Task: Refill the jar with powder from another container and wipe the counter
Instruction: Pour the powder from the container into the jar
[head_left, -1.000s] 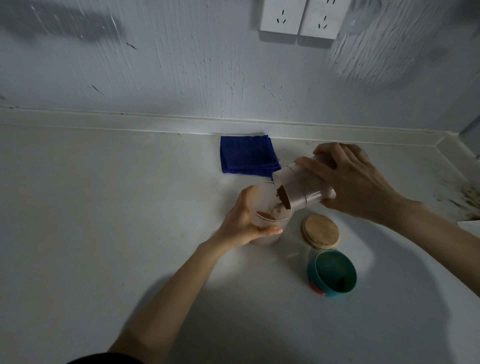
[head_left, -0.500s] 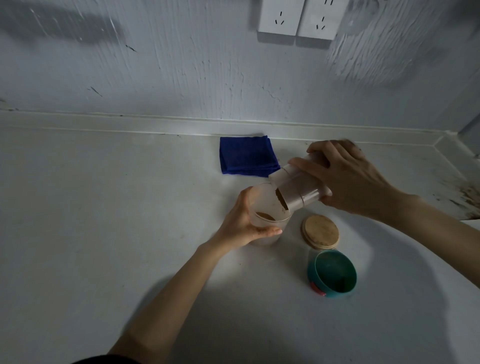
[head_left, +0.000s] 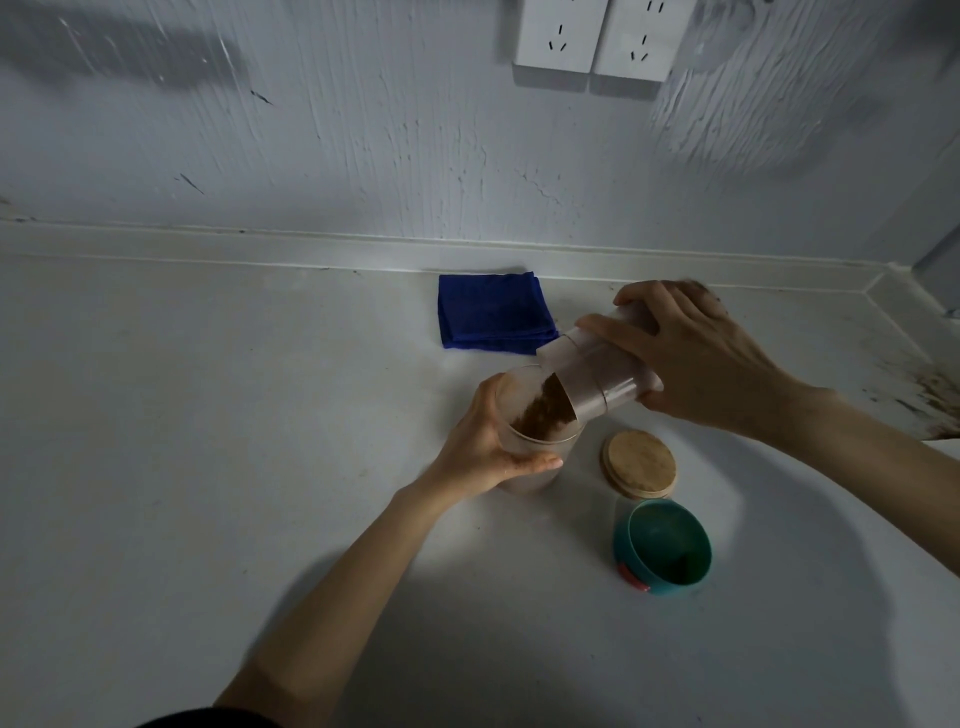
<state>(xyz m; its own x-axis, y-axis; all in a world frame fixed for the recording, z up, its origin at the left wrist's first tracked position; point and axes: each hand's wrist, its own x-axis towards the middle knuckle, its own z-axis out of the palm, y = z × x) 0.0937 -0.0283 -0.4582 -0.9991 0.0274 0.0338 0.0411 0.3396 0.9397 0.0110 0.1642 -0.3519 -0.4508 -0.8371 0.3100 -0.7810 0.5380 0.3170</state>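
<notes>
In the head view, the left hand (head_left: 483, 447) is wrapped around a frosted jar (head_left: 535, 447) that stands on the tabletop (head_left: 208, 467), fingers curled across its front and thumb behind, gripping it just below the rim. The right hand (head_left: 696, 358) is closed over the top of a second container (head_left: 597, 376), tipped well over with its mouth right at the jar's rim. Brown powder (head_left: 545, 408) is sliding out of the container and down into the jar, where a layer has gathered on the side nearest the spout. By my reading the refill is under way but not finished: powder lies banked at the container's mouth, though the frosted walls and dim light make it hard to tell how full the jar is or how much is left to pour. Just right of the jar a wooden lid (head_left: 640, 464) lies flat, and nearer the camera a teal cap (head_left: 662, 545) rests open side up; both would need to go back on. The folded blue cloth (head_left: 493, 312) sits untouched near the wall behind the container, so the wiping has not begun, and brown smears (head_left: 930, 395) mark the tabletop at the far right.
</notes>
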